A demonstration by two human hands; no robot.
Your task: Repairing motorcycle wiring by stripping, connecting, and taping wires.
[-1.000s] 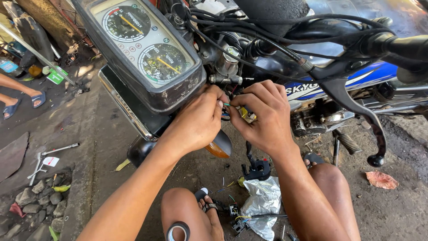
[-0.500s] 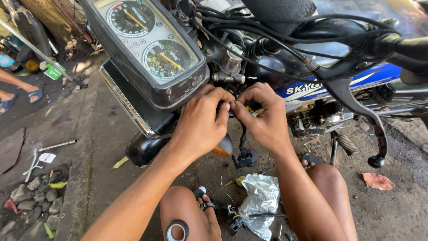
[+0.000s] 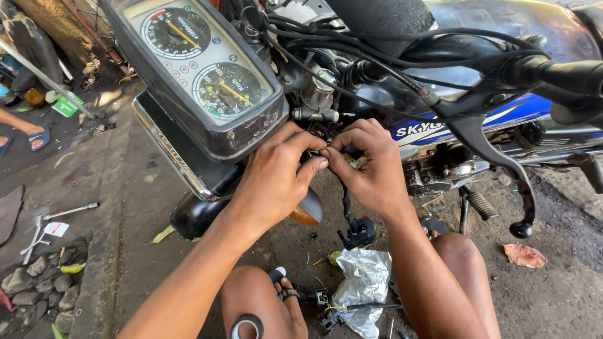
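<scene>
My left hand and my right hand meet fingertip to fingertip under a motorcycle's instrument cluster. Both pinch thin coloured wires that come out of the black cable bundle behind the gauges. A black switch housing hangs on a cable just below my right hand. An orange turn-signal lens shows under my left hand. The wire ends themselves are mostly hidden by my fingers.
The handlebar grip and brake lever reach across the right. On the ground lie crumpled silver foil, small connectors, wire scraps, and a roll of black tape on my knee. Metal tools and stones lie left; another person's sandalled foot is at far left.
My view has shifted slightly down and left. Both hands have drawn closer, fingertips now pinching the wires together.
</scene>
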